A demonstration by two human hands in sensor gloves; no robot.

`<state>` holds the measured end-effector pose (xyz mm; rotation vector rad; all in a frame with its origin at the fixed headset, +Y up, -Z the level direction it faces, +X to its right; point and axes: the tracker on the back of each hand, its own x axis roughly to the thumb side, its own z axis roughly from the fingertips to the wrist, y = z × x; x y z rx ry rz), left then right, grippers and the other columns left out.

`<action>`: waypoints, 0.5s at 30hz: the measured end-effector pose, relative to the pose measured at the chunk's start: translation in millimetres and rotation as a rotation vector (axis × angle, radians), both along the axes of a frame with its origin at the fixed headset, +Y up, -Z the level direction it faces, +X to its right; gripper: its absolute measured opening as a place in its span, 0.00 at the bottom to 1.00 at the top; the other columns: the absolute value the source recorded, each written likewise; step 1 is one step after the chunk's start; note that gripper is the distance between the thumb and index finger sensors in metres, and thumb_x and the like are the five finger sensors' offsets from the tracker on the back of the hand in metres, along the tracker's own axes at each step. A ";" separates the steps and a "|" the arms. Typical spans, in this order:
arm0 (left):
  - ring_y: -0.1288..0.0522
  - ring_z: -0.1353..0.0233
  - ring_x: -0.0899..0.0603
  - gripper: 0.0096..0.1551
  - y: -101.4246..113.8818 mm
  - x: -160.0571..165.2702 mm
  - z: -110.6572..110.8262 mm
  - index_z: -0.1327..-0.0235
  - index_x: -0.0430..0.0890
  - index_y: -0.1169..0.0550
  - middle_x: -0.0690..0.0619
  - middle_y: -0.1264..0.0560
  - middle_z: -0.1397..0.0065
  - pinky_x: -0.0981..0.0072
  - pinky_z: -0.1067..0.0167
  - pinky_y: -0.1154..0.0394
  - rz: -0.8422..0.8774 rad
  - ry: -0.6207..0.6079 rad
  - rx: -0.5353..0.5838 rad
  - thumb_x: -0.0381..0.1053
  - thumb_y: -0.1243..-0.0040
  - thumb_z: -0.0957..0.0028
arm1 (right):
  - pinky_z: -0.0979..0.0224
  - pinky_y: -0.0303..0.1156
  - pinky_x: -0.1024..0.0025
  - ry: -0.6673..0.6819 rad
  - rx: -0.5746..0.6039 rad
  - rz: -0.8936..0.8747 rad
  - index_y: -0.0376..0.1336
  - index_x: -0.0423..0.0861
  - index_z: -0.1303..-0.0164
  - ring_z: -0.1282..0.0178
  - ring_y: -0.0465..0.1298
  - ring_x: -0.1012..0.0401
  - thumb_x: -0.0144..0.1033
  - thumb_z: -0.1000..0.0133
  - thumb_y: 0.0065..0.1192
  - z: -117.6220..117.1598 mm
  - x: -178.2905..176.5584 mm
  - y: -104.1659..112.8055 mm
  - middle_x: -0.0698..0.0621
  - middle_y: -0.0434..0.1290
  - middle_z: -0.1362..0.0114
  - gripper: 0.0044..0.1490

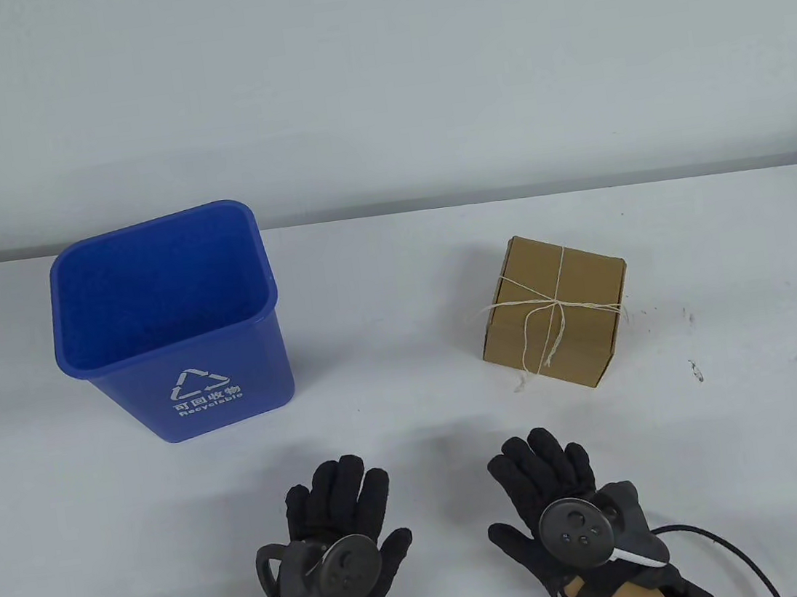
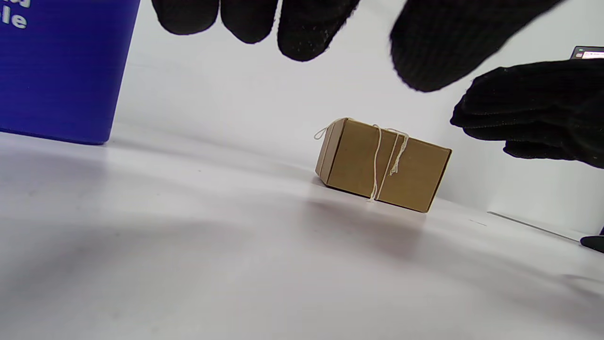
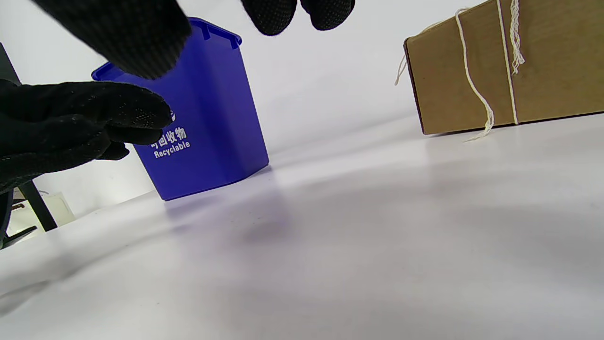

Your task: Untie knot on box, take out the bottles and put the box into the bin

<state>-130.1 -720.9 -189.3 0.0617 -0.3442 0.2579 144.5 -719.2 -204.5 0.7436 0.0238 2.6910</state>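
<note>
Low view across the white table: blue bin, tied cardboard box, gloved fingers above

The white table surface (image 3: 330, 245) fills the lower part of the view; on it stands a blue plastic recycling bin (image 3: 212, 123) with white characters and the word "Recyclable" on its side, towards the left, and well apart from it a brown cardboard box (image 3: 542, 61) at the upper right, cut off by the view's edge. Pale twine (image 3: 472, 85) runs around the box, with loose frayed ends hanging down its side to the table. The right hand's black knitted glove fingers (image 3: 118, 33) hang in from the top edge, holding nothing, and the other hand's black gloved fingers (image 3: 80, 118) reach in from the left, in front of the bin
</note>
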 end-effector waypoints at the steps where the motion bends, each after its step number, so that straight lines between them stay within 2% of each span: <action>1: 0.50 0.16 0.23 0.50 -0.1 -0.5 0.0 0.15 0.46 0.43 0.40 0.51 0.14 0.15 0.30 0.52 0.001 0.003 -0.002 0.66 0.45 0.47 | 0.31 0.36 0.24 0.002 0.000 0.001 0.41 0.43 0.21 0.19 0.39 0.31 0.57 0.44 0.51 0.0 -0.3 -0.1 0.41 0.40 0.16 0.49; 15: 0.49 0.17 0.23 0.50 -0.3 -0.6 -1.2 0.15 0.45 0.44 0.40 0.51 0.14 0.16 0.30 0.52 0.012 0.007 -0.012 0.66 0.45 0.47 | 0.31 0.35 0.23 -0.007 -0.011 0.017 0.41 0.43 0.21 0.19 0.38 0.31 0.57 0.44 0.52 -5.5 1.8 -2.2 0.41 0.40 0.16 0.49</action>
